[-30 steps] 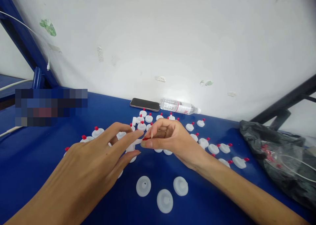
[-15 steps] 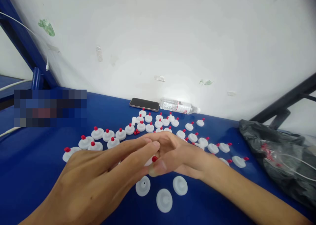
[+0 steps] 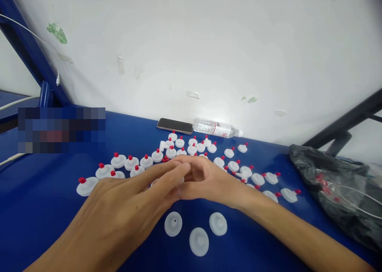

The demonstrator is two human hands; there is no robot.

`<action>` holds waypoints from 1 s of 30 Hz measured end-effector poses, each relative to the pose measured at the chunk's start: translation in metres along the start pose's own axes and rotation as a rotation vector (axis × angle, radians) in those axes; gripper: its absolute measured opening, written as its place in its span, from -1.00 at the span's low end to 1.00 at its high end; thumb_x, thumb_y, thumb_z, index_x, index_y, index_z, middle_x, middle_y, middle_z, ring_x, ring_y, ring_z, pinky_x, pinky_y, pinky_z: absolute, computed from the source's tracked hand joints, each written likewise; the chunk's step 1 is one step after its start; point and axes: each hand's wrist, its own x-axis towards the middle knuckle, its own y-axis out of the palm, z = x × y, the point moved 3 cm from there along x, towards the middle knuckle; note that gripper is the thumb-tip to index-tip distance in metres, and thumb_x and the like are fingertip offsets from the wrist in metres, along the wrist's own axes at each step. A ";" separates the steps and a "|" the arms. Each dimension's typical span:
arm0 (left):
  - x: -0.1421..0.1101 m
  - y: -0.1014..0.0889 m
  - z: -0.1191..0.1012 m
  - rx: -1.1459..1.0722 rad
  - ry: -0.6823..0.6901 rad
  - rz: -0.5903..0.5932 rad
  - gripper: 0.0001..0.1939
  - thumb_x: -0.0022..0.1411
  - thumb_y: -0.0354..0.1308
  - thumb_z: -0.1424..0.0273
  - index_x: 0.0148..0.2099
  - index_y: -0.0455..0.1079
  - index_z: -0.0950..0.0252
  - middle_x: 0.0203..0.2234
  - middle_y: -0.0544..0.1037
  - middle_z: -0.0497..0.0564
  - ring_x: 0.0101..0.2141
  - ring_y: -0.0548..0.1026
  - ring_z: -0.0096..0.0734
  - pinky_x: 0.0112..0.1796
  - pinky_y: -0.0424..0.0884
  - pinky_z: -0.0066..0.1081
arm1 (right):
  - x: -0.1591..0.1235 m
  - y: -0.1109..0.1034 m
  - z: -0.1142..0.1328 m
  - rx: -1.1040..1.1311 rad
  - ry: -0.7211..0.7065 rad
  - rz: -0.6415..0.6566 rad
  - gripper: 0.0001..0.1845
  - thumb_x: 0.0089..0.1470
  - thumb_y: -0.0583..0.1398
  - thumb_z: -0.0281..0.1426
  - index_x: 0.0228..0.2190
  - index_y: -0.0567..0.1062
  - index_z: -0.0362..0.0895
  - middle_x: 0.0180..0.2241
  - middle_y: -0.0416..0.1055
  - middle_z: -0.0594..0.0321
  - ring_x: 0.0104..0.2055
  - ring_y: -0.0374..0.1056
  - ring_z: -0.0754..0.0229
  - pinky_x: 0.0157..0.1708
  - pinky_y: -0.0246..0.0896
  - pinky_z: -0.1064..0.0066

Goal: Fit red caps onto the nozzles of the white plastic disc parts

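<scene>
My left hand (image 3: 134,200) and my right hand (image 3: 203,178) meet above the blue surface, fingers closed around a white plastic cap (image 3: 181,181). Only a sliver of that cap shows between the fingers; its red tip is hidden. Below the hands lie three round translucent white caps without red tips: one with a small hole on the left (image 3: 173,224), another in the middle (image 3: 199,242) and one on the right (image 3: 218,224). Beyond the hands, several white caps with red tips (image 3: 132,164) are spread out, with a few loose red tips (image 3: 165,159) among them.
A phone (image 3: 174,126) and a clear water bottle (image 3: 216,128) lie along the white wall (image 3: 209,45). At the right is a black plastic bag (image 3: 310,164) with a clear bag of red pieces (image 3: 326,184). Metal frame bars (image 3: 346,124) rise at the sides.
My hands have shifted slightly up and left, with the right thumb tucked further behind the left fingers. The held cap's red tip, visible before, is now covered.
</scene>
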 end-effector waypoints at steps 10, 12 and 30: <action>-0.021 0.012 -0.010 0.146 0.022 0.301 -0.58 0.54 -0.09 0.38 -0.01 0.63 0.00 -0.20 0.74 -0.05 -0.43 0.68 -0.21 -0.44 0.53 -0.27 | -0.010 -0.006 -0.001 -1.005 -0.091 -0.282 -0.79 0.36 0.33 -0.24 -0.32 0.59 -0.06 -0.39 0.57 0.36 -0.38 0.42 0.24 -0.27 0.22 0.32; -0.024 0.018 -0.016 0.105 0.021 0.346 -0.62 0.49 -0.03 0.40 0.01 0.62 0.01 -0.21 0.75 -0.04 -0.43 0.68 -0.21 -0.43 0.53 -0.29 | -0.010 -0.006 -0.004 -1.077 -0.134 -0.260 -0.82 0.36 0.34 -0.28 -0.32 0.64 -0.06 -0.26 0.63 0.31 -0.28 0.48 0.20 -0.14 0.27 0.27; -0.039 0.021 -0.002 0.246 0.034 0.162 -0.48 0.50 -0.15 0.42 0.28 0.51 0.02 0.15 0.68 0.11 -0.03 0.72 0.10 -0.14 0.66 0.03 | 0.025 -0.004 -0.007 -1.694 -0.268 -0.104 -0.49 0.23 0.14 -0.79 0.09 0.60 -0.20 -0.03 0.64 0.11 0.05 0.39 -0.01 0.00 0.24 0.20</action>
